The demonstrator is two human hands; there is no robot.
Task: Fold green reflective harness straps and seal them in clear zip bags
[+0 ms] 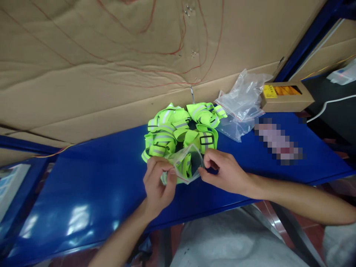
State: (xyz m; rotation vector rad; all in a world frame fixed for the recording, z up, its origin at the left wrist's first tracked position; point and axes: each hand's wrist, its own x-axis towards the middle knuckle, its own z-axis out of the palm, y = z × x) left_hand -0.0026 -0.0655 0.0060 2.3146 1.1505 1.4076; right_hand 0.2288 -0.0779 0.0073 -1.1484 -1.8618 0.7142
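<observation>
Along the far side, a big creased brown cardboard panel (116, 70), matte, with thin red cords (167, 83) looped in loose curves across it. Below it, a long worktop (102, 170) of glossy blue, with white glare at its left end. Under the near edge, reddish floor tiles (313, 235), partly hidden by pale grey clothing (230, 237). At upper right, a slanting blue metal post (308, 40). Mid-worktop, close against the panel, a heap of fluorescent yellow-green straps (164, 126), flat woven webbing in bundled folds with silvery stripes, its near part covered by hands and plastic. Right of the heap, crumpled clear bags (240, 102), thin and shiny, just beside a brown cardboard box (292, 100) with a yellow label and a cut-out window. In front of the box, a pixelated item (278, 142), impossible to make out. At the near side of the heap, left hand (158, 185) with fingers pinched on the edge of a small zip bag (196, 163), transparent, red-lined, spread wide between both hands. At its right edge, right hand (228, 174) with fingers curled, thumb close to the plastic; cannot tell whether gripping or merely touching. Inside or behind that clear film, a folded strap (186, 165). Just beyond, a black rectangular buckle (207, 135) on a neighbouring bundle.
</observation>
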